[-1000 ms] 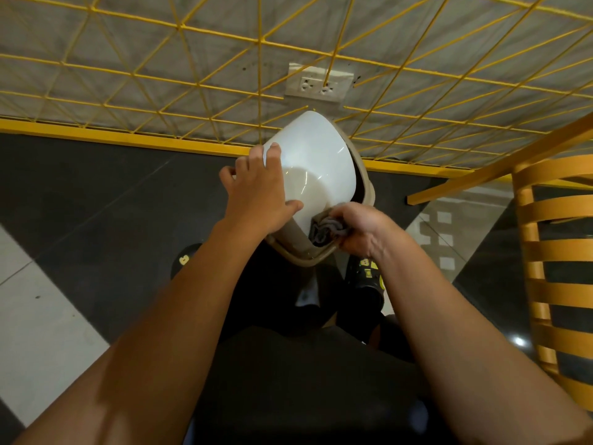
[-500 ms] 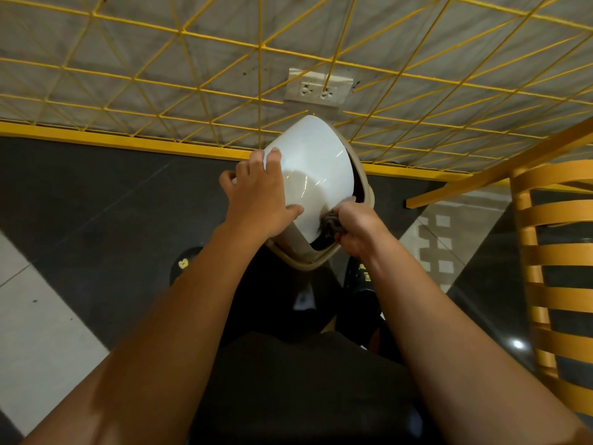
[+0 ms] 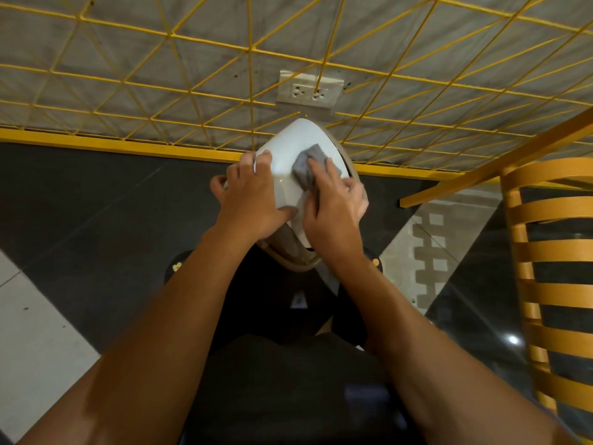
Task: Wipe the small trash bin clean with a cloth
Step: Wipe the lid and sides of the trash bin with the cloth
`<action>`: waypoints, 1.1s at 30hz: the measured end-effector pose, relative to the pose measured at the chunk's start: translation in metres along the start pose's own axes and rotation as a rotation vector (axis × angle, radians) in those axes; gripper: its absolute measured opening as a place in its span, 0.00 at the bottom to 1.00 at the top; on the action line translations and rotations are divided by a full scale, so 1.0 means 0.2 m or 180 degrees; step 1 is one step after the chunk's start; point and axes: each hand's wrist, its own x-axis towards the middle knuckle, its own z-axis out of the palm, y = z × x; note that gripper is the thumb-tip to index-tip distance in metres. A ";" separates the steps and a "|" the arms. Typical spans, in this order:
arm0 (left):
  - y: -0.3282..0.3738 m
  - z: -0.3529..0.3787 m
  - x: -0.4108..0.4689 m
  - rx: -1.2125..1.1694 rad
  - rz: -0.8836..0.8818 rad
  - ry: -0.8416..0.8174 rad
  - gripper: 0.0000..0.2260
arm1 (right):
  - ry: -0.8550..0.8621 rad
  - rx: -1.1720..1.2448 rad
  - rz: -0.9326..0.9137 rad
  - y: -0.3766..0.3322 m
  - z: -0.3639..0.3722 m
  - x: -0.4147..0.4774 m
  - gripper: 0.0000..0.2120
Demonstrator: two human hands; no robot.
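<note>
A small trash bin [image 3: 298, 252] with a beige body and glossy white lid stands at the centre of the frame, and a folded grey cloth [image 3: 306, 170] lies flat against the lid's upper right part.

Grey wall [image 3: 96, 43] stood behind yellow wire lattice [image 3: 192, 91], twin power outlet [image 3: 309, 90], dark glossy floor [image 3: 96, 203], orange slatted chair [image 3: 558, 277] at right.
</note>
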 end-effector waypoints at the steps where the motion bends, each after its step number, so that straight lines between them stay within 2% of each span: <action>1: 0.00 0.00 0.00 0.0015 -0.0004 -0.0017 0.42 | 0.0059 -0.0140 0.0071 0.01 -0.01 0.05 0.23; 3: 0.00 0.00 0.01 0.0023 -0.0011 -0.0032 0.42 | 0.0048 -0.0180 0.0239 0.02 -0.02 0.15 0.22; 6: 0.00 -0.01 0.01 0.0030 -0.0006 -0.0026 0.42 | -0.0001 0.0210 0.0334 -0.01 -0.01 0.23 0.22; 9: -0.01 -0.01 0.00 -0.0063 0.0004 -0.0023 0.42 | -0.0010 0.0720 -0.0034 -0.03 0.01 0.19 0.21; 11: -0.01 0.00 0.00 -0.0126 0.0025 0.0027 0.40 | -0.0104 0.0779 -0.0394 -0.03 0.04 0.11 0.20; 14: -0.01 0.00 0.00 -0.0126 0.0043 0.0100 0.38 | -0.0252 0.0688 -0.0619 0.01 0.06 0.03 0.20; 17: -0.01 -0.01 0.00 -0.0041 0.0019 0.0037 0.42 | -0.0178 0.0536 -0.0594 0.05 0.04 0.08 0.20; 22: -0.01 -0.01 0.00 0.0019 0.0003 -0.0036 0.42 | -0.0157 0.0514 -0.0109 0.00 -0.02 0.31 0.20; 26: -0.01 -0.02 -0.01 -0.0003 0.0011 0.0022 0.41 | -0.0427 0.0231 -0.0912 -0.07 0.00 0.28 0.19; 30: -0.01 -0.03 -0.02 -0.0027 0.0028 0.0056 0.41 | -0.0342 0.0650 -0.1371 -0.05 -0.03 0.17 0.14; 32: -0.02 -0.05 -0.01 -0.0046 -0.0035 -0.0027 0.44 | -0.0082 0.0888 -0.1146 0.00 -0.06 0.10 0.13; 33: -0.01 -0.07 -0.01 -0.0147 -0.0094 -0.0078 0.47 | 0.0065 0.1037 -0.0771 0.02 -0.08 0.07 0.13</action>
